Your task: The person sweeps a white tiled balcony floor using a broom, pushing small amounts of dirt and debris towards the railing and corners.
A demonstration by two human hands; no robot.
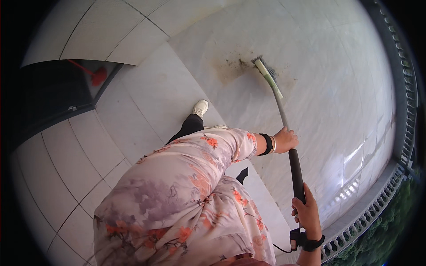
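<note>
A long-handled broom (282, 111) runs from near my body out over the pale floor. Its pale green head has grey bristles, which lie beside a patch of dark dirt (239, 63). My left hand (286, 140) is wrapped around the shaft, just above the dark grip section. Lower down, my right hand (308, 212) closes around the dark end of the handle, with some of its fingers hidden behind it. Both wrists wear black bands, and a small device with a cable sits at the right one.
My white shoe (200, 107) stands on the large pale tiles left of the broom. A dark glass door (49, 95) with a red shape in it is set into the tiled wall at the left. Along the right runs a balustrade (401, 146), with greenery (386, 244) beyond.
</note>
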